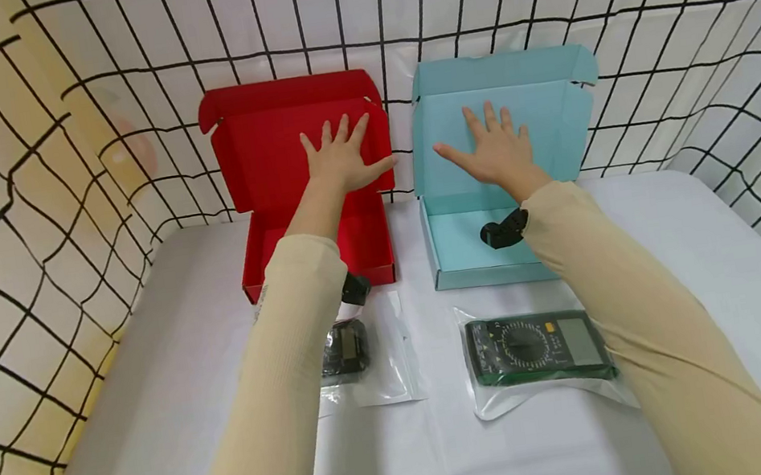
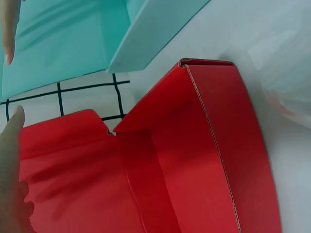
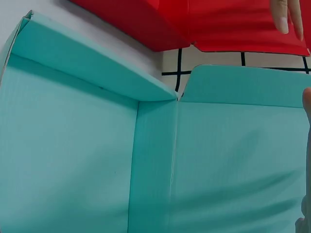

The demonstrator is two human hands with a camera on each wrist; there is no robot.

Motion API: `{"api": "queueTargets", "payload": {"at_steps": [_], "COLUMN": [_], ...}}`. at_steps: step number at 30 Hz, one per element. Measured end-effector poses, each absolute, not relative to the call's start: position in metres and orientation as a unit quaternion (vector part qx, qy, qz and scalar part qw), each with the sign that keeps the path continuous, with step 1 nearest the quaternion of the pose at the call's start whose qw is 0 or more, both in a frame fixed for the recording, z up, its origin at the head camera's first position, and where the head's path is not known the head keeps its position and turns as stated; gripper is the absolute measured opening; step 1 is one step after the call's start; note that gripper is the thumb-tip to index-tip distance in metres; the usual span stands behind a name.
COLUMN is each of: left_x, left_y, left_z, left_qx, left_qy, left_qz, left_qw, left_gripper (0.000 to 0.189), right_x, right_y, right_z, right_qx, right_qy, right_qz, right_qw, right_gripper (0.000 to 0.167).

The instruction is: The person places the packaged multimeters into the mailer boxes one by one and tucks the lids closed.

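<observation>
My left hand [image 1: 343, 163] is stretched out with fingers spread, in front of the raised lid of a red cardboard box [image 1: 245, 159]. Likewise spread, my right hand [image 1: 495, 148] is held before the lid of a light blue cardboard box [image 1: 438, 124]. Neither hand holds anything. Both boxes stand open; the insides that show are bare. Nearer to me, a multimeter [image 1: 535, 350] in a clear plastic bag lies before the blue box. A small black device [image 1: 345, 348] in another clear bag lies before the red one, partly hidden by my left sleeve.
A white cloth [image 1: 413, 468] covers the table. Behind the boxes and along both sides stands a black wire grid [image 1: 342, 48]. Small black wrist cameras stick out near my left cuff [image 1: 356, 288] and right cuff [image 1: 505, 230].
</observation>
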State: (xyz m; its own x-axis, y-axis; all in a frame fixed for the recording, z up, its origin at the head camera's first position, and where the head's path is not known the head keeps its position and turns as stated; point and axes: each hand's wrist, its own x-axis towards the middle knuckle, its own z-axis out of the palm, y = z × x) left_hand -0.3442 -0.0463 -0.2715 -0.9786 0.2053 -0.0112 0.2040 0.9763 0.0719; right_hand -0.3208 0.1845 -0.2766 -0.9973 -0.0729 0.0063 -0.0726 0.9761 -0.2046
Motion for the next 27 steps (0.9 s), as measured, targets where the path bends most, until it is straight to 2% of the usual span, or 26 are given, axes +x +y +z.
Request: {"api": "queueTargets", "payload": {"at_steps": [10, 19, 27], "left_x": [-0.344, -0.336, -0.326], "left_y": [-0.045, -0.042, -0.046], "left_z": [-0.274, -0.284, -0.294], "left_qx": [0.111, 0.157, 0.178], "left_qy": [0.993, 0.985, 0.979], "left_qz": [0.038, 0.069, 0.099], "left_qw": [0.016, 0.002, -0.002], "left_gripper": [0.085, 0.085, 0.086], "right_x": [-0.322, -0.311, -0.294], "right_y": [0.181, 0.187, 0.196], "right_z": [-0.275, -0.282, -0.291], "right_qx": [-0.053, -0.084, -0.111], "right_qy": [0.994, 0.988, 0.984], "right_qz": [-0.099, -0.129, -0.135], "right_qw": [-0.001, -0.007, -0.042], "right_gripper": [0.095, 0.095, 0.091]}}
